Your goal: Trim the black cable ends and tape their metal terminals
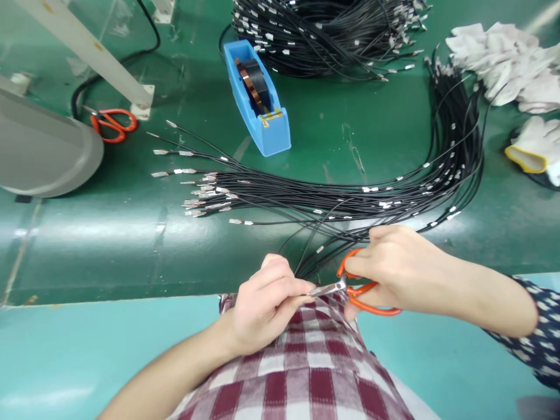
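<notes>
Scissors (343, 284), metal-bladed, orange-looped, sit in right fingers (363, 266).

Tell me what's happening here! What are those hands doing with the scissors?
A person's right-hand grip holds orange-handled scissors, with the blade tips at the pinched fingertips of the left-hand grip. Whatever is pinched there is too small to make out. Just beyond, a long bundle of black cables lies curved across the green table. A blue tape dispenser stands behind it.
</notes>
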Demonstrator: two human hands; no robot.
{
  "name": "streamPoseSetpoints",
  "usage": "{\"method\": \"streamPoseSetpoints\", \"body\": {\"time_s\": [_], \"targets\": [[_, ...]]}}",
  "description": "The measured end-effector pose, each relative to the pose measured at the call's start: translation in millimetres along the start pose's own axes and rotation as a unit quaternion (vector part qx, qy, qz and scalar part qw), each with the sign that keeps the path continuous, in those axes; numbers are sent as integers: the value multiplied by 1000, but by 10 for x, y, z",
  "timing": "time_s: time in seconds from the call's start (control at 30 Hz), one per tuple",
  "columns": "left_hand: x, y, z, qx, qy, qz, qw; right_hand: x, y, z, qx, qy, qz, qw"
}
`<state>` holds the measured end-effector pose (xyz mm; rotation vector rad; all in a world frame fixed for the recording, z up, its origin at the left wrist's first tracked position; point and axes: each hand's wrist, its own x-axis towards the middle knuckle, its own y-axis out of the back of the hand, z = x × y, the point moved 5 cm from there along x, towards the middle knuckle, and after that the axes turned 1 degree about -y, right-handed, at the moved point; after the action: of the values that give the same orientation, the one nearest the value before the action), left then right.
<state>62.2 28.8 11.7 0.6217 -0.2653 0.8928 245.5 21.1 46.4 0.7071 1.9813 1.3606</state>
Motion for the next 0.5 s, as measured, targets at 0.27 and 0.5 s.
{"method": "streamPoseSetpoints", "body": {"time_s": [0.27,0.5], "targets": [[2,-2,23,-5,-15,-5,1000,5,-45,11,18,21,-30,999],[23,17,32,8,-11,-25,1000,-15,59,-32,-24,4,-19,1000]]}}
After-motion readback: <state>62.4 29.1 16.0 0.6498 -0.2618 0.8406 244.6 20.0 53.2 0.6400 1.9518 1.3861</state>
